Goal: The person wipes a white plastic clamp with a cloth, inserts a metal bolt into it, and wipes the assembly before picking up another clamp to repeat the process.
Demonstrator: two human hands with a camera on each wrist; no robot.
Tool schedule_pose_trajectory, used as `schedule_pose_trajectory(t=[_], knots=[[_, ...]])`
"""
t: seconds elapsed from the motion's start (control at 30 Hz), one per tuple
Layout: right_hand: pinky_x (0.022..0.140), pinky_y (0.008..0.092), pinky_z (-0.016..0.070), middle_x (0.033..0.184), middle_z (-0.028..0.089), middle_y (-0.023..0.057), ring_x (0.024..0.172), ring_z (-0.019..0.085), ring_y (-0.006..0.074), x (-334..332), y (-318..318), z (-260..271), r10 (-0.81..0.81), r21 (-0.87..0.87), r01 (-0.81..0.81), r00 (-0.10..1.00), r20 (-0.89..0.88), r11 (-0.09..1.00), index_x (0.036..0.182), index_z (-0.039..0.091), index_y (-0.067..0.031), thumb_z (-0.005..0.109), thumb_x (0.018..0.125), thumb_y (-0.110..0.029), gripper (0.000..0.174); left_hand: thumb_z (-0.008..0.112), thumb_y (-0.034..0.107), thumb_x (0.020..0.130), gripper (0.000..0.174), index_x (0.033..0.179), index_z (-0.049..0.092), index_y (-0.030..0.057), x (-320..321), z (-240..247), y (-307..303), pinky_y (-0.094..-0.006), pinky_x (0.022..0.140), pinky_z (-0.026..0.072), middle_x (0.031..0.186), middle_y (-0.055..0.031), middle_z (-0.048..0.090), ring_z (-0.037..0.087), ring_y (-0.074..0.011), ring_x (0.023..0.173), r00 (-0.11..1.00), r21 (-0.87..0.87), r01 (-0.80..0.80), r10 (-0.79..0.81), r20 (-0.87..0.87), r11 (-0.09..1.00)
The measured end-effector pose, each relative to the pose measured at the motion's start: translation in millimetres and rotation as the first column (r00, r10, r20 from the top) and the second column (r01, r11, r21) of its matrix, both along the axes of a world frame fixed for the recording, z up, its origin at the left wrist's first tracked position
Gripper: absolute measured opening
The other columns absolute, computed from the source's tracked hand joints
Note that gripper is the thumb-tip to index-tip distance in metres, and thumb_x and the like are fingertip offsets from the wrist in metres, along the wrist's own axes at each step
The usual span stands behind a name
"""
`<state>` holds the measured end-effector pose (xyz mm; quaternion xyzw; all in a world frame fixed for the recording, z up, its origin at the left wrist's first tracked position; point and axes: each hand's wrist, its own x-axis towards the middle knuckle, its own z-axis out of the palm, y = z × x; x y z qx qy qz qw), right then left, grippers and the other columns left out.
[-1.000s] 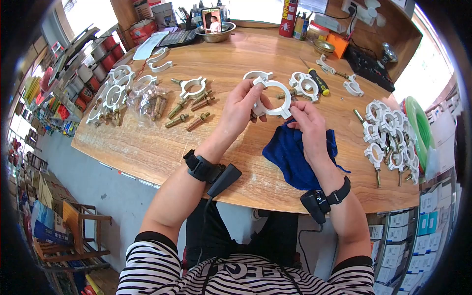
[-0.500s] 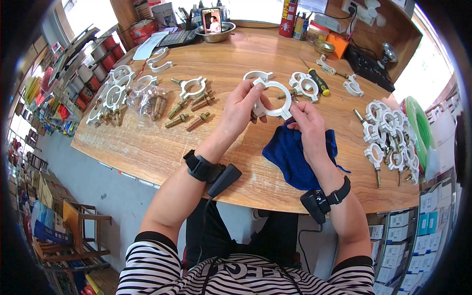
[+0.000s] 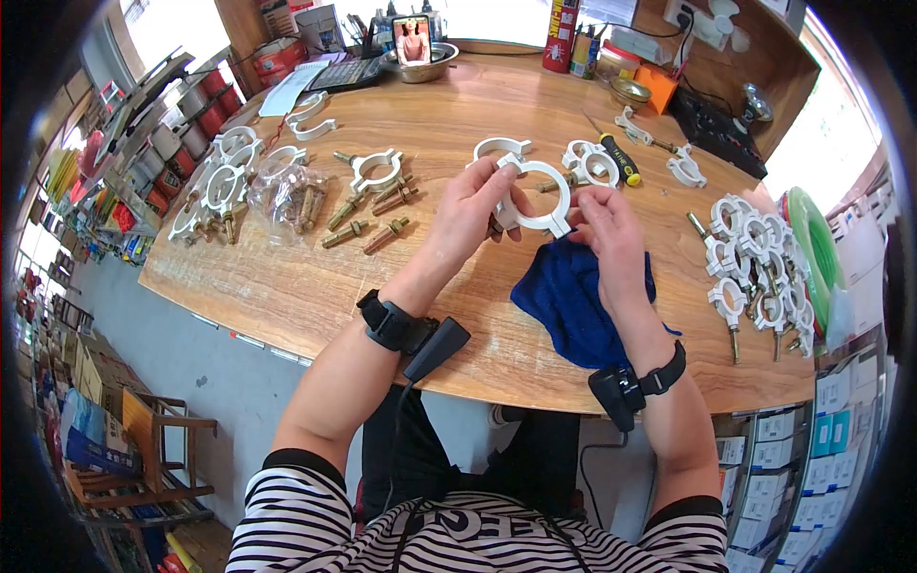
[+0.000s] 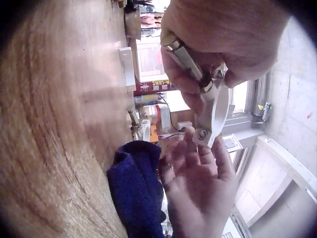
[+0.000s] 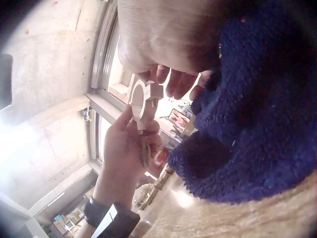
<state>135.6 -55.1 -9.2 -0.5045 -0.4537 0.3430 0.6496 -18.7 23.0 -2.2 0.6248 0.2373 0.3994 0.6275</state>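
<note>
My left hand (image 3: 475,208) grips a white ring clamp (image 3: 565,191) by its left side, thumb on top; the left wrist view shows a metal bolt (image 4: 187,62) under these fingers. At the ring's opposite end is my right hand (image 3: 616,239), its fingers loosely bent and touching or almost touching the end lug. The left wrist view shows its palm (image 4: 198,193) and spread fingers; whether something small lies by the thumb I cannot tell. A dark blue cloth (image 3: 568,306) lies below the right hand.
Clamps and bolts (image 3: 387,234) lie left of the hands, some in a clear bag (image 3: 282,205). Behind the ring are more clamps (image 3: 597,162) and a yellow-black screwdriver (image 3: 621,162). A clamp pile (image 3: 755,248) lies at right. A phone (image 3: 413,43) stands in a bowl at the back.
My right hand has shifted slightly right, its fingers loosening from the ring's end. The ring has tilted a little in my left hand. The cloth has moved slightly, and the phone picture differs.
</note>
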Motion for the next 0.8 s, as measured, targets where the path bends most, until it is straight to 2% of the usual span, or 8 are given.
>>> schedule_pose_trajectory(t=[0.1,0.2,0.27,0.37,0.4,0.53,0.73,0.8], knots=[[0.06,0.0199,0.0408,0.082,0.058,0.003,0.07,0.051,0.0069,3,-1,5,-0.073,0.053,0.071,0.997,0.035,0.996,0.09,0.054,-0.0012,0.051,0.084,-0.017,0.017,0.041,0.029,0.089,0.027,0.097,0.048,0.0051,-1,4,-4,-0.018,0.043,0.0348,0.071,-0.0054,0.059,0.054,-0.0104,0.054,0.992,-0.006,0.107,-0.107,-0.07,0.994],[0.062,0.0191,0.0406,0.077,0.058,0.0017,0.071,0.051,0.0059,4,-1,3,-0.033,0.151,0.021,0.997,0.077,0.988,0.087,0.058,0.0014,0.055,0.081,-0.012,0.015,0.041,0.029,0.089,0.026,0.099,0.048,0.0055,1,4,-8,-0.0177,0.044,0.0351,0.073,-0.0042,0.059,0.054,-0.0091,0.056,0.969,0.009,0.211,-0.207,-0.136,0.978],[0.062,0.019,0.0405,0.077,0.057,0.0016,0.07,0.051,0.0061,4,-2,3,-0.023,0.148,0.007,0.994,0.105,0.989,0.087,0.059,0.0013,0.055,0.081,-0.012,0.014,0.042,0.028,0.089,0.026,0.101,0.048,0.0055,0,5,-9,-0.017,0.046,0.0356,0.076,-0.0033,0.06,0.054,-0.0072,0.06,0.949,0.01,0.27,-0.265,-0.169,0.963],[0.063,0.0187,0.0404,0.077,0.058,0.002,0.07,0.051,0.0065,4,-4,5,0.016,0.159,-0.035,0.993,0.121,0.987,0.086,0.059,0.0015,0.056,0.081,-0.01,0.014,0.043,0.026,0.088,0.026,0.102,0.048,0.0049,2,6,-14,-0.0171,0.048,0.0371,0.077,-0.0029,0.06,0.055,-0.0066,0.064,0.943,0.06,0.312,-0.302,-0.142,0.948],[0.063,0.0191,0.0409,0.077,0.058,0.0025,0.07,0.052,0.0067,4,-5,5,0.03,0.155,-0.051,0.991,0.133,0.987,0.086,0.059,0.0016,0.056,0.08,-0.01,0.013,0.044,0.025,0.088,0.026,0.103,0.048,0.004,4,4,-13,-0.0182,0.054,0.0398,0.078,-0.003,0.06,0.055,-0.0072,0.07,0.935,0.07,0.346,-0.338,-0.105,0.936],[0.062,0.0204,0.0429,0.077,0.059,0.0038,0.07,0.053,0.0073,3,-3,4,0.048,0.13,-0.067,0.989,0.14,0.989,0.085,0.059,0.0019,0.058,0.078,-0.008,0.012,0.047,0.023,0.087,0.027,0.105,0.048,0.0023,1,6,-15,-0.0214,0.063,0.0421,0.08,-0.0042,0.059,0.055,-0.0094,0.074,0.921,0.033,0.358,-0.346,-0.18,0.933],[0.061,0.0201,0.0408,0.075,0.058,0.0029,0.067,0.051,0.0073,6,-4,6,0.069,-0.026,-0.065,0.983,0.17,0.998,0.081,0.058,0.0018,0.057,0.079,-0.013,0.015,0.048,0.023,0.087,0.03,0.109,0.045,0.0019,5,-6,-9,-0.0222,0.066,0.042,0.08,-0.0035,0.058,0.055,-0.0096,0.076,0.906,0.056,0.399,-0.385,-0.176,0.915],[0.062,0.0201,0.0406,0.075,0.058,0.0028,0.068,0.051,0.0072,4,-4,6,0.066,0.022,-0.07,0.986,0.152,0.997,0.082,0.058,0.0016,0.056,0.08,-0.014,0.015,0.048,0.023,0.087,0.031,0.11,0.045,0.0018,5,-5,-10,-0.0224,0.066,0.0422,0.08,-0.0036,0.058,0.055,-0.0097,0.076,0.904,0.061,0.403,-0.387,-0.182,0.913]])
